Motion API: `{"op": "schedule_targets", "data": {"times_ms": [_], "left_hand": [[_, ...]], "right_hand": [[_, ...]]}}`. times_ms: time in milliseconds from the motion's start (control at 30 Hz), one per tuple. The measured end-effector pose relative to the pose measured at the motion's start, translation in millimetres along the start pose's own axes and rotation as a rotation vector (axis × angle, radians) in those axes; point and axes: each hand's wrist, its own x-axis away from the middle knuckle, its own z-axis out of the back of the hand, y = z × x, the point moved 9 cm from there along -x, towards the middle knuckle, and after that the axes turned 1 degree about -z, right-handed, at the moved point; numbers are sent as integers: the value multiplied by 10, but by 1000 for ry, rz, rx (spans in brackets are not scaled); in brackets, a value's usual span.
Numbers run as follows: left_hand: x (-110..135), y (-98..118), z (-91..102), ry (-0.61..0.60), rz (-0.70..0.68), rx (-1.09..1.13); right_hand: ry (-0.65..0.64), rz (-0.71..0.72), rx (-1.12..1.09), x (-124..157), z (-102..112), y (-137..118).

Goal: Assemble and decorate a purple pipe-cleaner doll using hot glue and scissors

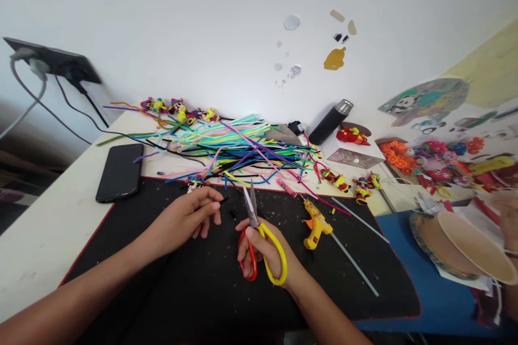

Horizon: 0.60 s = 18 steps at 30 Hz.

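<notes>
My right hand (269, 250) is closed on a pair of scissors (251, 210) with one red and one yellow handle loop. Their blades point up and away from me, slightly parted. To the left, my left hand (194, 213) pinches a short black pipe cleaner piece (224, 200) between thumb and fingers. Both hands are above a black mat (182, 291) with a red edge. Small black bits lie on it between the hands. Just beyond my left hand sits a small colourful figure (196, 181), partly hidden by the fingers.
A heap of coloured pipe cleaners (243, 145) lies against the wall. A yellow glue gun (315, 223) with a glue stick rests on the mat's right. A black phone (120, 172) lies left, a black flask (332, 121) leans at the back. Another person's hand (509, 221) shows far right, beside bowl-like items (477, 248).
</notes>
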Motion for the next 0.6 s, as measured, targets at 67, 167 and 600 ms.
{"op": "schedule_targets", "data": {"times_ms": [67, 167, 600], "left_hand": [[-10, 17, -3, 4, 0, -8], [-11, 43, -5, 4, -17, -69], [8, 269, -8, 84, -149, -359]], "right_hand": [[-18, -11, 20, -13, -39, 4], [-16, -17, 22, -26, -51, 6], [21, 13, 37, -75, -104, -34]]}}
